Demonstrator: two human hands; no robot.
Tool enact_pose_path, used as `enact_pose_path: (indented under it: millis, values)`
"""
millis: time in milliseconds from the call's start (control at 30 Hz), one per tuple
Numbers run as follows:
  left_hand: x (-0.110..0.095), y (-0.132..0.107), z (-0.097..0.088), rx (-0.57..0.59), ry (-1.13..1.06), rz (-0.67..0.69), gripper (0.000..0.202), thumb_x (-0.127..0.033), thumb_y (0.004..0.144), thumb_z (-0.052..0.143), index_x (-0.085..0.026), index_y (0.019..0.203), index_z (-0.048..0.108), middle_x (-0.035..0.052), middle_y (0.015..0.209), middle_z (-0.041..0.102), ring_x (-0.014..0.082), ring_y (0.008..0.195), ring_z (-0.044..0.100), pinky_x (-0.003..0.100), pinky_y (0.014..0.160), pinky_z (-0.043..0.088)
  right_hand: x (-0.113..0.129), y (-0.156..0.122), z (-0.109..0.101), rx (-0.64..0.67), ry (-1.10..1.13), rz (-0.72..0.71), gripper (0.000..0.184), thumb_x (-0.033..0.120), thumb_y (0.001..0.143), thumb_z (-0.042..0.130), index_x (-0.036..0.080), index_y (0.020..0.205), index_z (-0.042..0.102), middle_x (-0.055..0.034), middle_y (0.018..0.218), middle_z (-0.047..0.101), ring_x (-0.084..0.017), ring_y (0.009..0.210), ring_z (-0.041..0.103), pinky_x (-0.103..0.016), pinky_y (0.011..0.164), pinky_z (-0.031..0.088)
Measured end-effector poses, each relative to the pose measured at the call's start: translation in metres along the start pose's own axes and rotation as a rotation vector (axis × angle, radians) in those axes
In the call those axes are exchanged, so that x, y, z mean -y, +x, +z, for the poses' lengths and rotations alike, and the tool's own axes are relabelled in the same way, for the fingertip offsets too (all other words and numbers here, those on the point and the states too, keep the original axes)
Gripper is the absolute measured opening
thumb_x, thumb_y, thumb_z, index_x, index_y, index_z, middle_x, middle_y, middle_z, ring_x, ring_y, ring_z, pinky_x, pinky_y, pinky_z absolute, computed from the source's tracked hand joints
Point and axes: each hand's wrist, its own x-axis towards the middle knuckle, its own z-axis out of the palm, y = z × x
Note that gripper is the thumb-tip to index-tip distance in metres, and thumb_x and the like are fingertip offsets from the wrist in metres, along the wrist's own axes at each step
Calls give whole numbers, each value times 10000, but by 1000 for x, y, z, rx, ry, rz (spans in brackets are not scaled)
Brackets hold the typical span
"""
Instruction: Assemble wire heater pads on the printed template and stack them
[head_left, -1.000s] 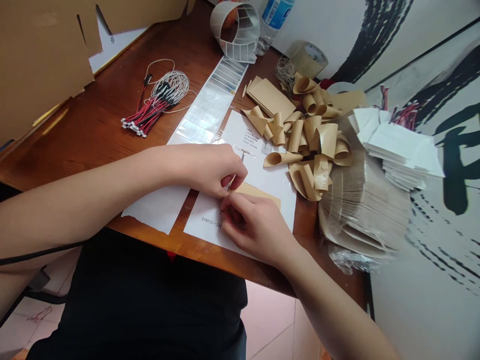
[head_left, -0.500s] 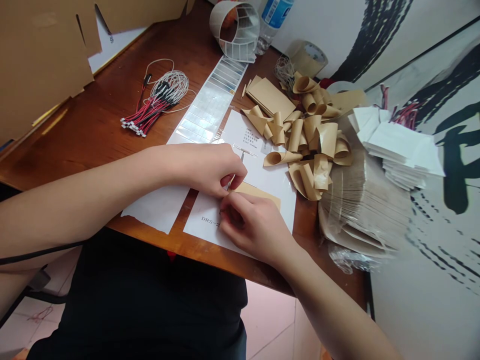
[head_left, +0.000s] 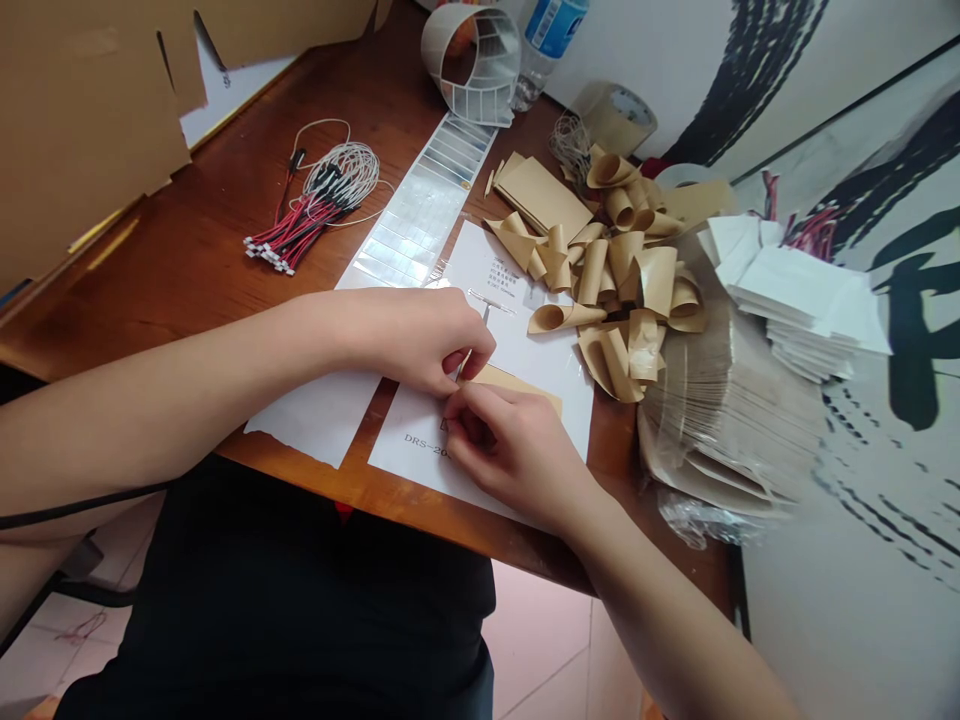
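The thin pale strip sits pinched in the curled fingers of your left hand (its lower tip hidden), just above the tan card; your right hand bends close beside them on the white sheet, what it grips impossible to tell.

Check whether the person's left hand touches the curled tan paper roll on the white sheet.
Apart: the head view shows white sheet between the left hand and the curled tan paper roll.

Two hands, one plastic water bottle, one tape roll, one wire bundle.
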Motion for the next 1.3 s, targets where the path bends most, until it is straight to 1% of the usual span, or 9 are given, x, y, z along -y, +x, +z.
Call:
enact_pose_path:
  millis: [167, 433, 733, 867, 1133, 1300]
  values:
    - [0, 0, 0, -8, -2, 11, 56, -222, 780, 730, -209, 834, 737, -2, 830, 717, 126, 696, 591, 262, 615, 349, -1, 1, -2, 4, 14, -14, 90, 116, 845, 575, 206, 840, 579, 44, 677, 562, -92, 561, 456, -219, 573, 359]
    - [0, -1, -1, 2, -2, 7, 69, -212, 780, 706, -211, 840, 739, 9, 836, 723, 137, 703, 600, 267, 611, 354, 1, -1, -1, 41, -14, 1, 65, 146, 874, 563, 208, 858, 578, 31, 693, 589, -101, 565, 462, -236, 582, 361]
    - [1, -1, 0, 2, 3, 12, 105, -245, 788, 685, -215, 869, 745, 12, 856, 726, 146, 730, 612, 277, 637, 363, 1, -3, 4, -10, -178, -59, 114, 162, 901, 521, 202, 802, 560, 12, 671, 587, -116, 567, 472, -247, 566, 352]
    - [0, -1, -1, 7, 10, 1, 107, -254, 786, 688, -214, 867, 744, 11, 851, 723, 144, 722, 604, 275, 635, 362, 2, -4, 6, -42, -255, -80, 142, 155, 896, 506, 199, 775, 566, -3, 664, 611, -124, 572, 483, -249, 557, 345]
    - [0, -1, -1, 2, -1, 9, 98, -255, 786, 697, -219, 864, 745, 13, 859, 723, 147, 721, 605, 280, 632, 359, 3, -4, 8, -46, -262, -81, 142, 163, 890, 517, 194, 768, 582, -10, 667, 629, -126, 571, 502, -251, 559, 359]
    - [0, -1, -1, 9, 1, -2, 104, -260, 793, 694, -220, 873, 747, 16, 872, 728, 149, 737, 609, 278, 640, 362, 3, -5, 11, -55, -319, -83, 162, 149, 889, 505, 198, 758, 585, -18, 657, 631, -132, 568, 485, -262, 555, 344]
